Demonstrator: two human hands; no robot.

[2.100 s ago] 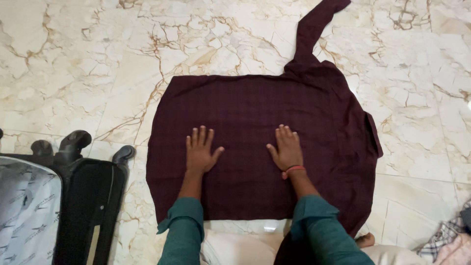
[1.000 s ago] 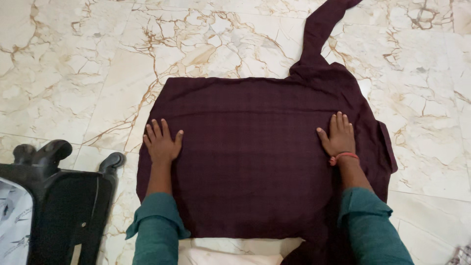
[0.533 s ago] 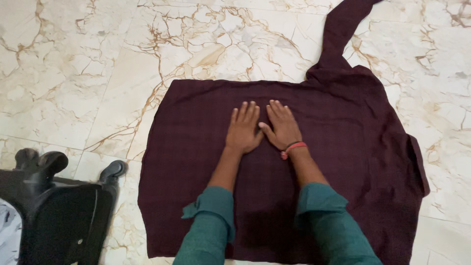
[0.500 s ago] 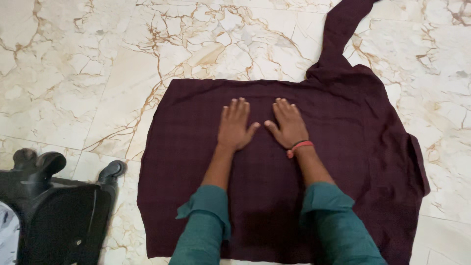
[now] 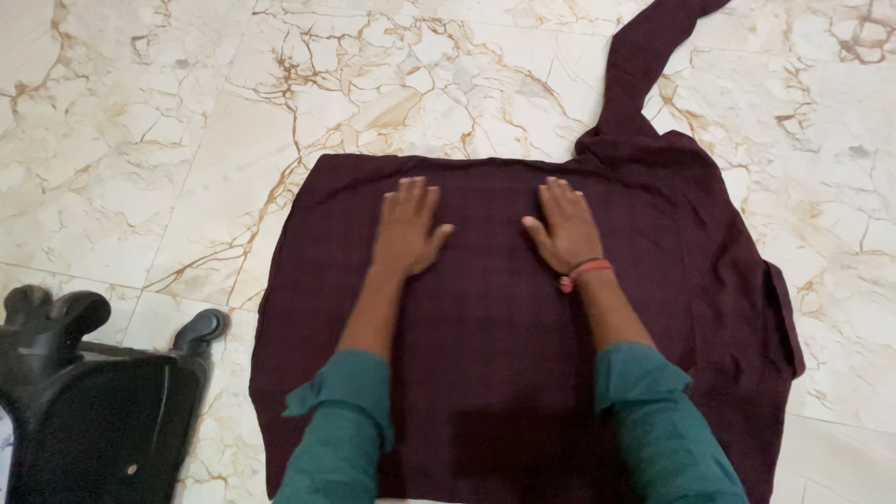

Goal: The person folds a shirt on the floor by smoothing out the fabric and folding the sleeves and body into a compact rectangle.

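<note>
Palms of left hand and right hand lie flat on maroon shirt.

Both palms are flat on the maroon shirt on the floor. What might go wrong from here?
1. The sleeve trails off across the marble floor, away from both hands; it may stay bunched or twisted where it meets the shirt.
2. With the left hand and right hand pressing near the far edge, the cloth may slide on the smooth floor.
3. The black suitcase sits close to the shirt's left edge and could snag it.
</note>
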